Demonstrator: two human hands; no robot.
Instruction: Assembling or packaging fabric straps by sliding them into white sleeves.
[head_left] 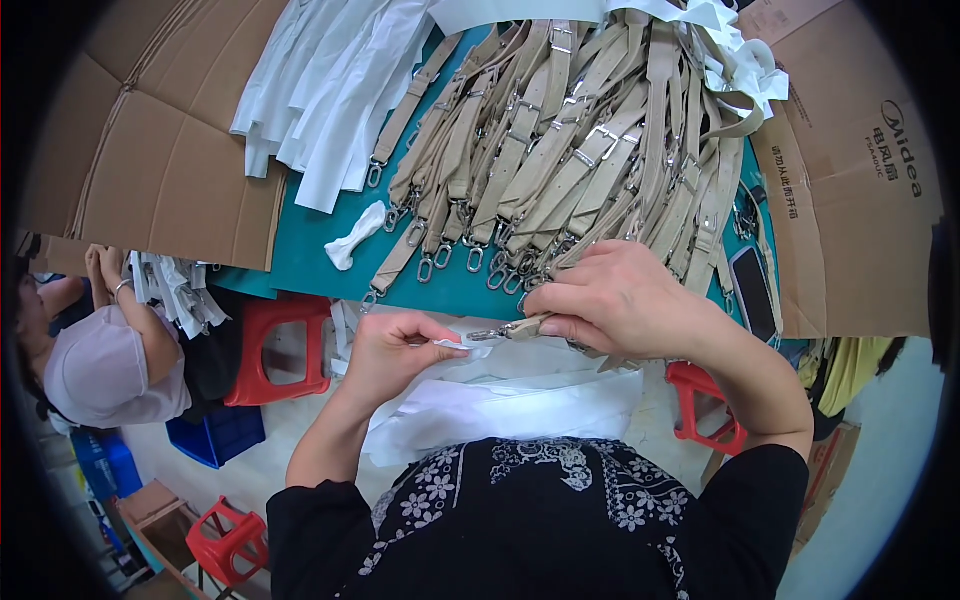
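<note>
My right hand (615, 300) is closed on the end of a beige strap (524, 328), whose metal swivel clasp (488, 334) points toward my left hand. Pinched between the thumb and fingers of my left hand (400, 350) is a strip of white wrapping paper (465, 348), its end close by the clasp. Beyond my hands a thick pile of beige straps (540, 150) with silver buckles and oval rings spreads over the green table (310, 235). More white paper (510, 405) lies across my lap.
Long white paper strips (345, 90) and a crumpled piece (355, 236) lie on the table's left. Cardboard stands at left (180, 150) and right (850, 200). A phone (753, 292) rests at the right edge. Red stools (262, 350) and another person (120, 355) are at left.
</note>
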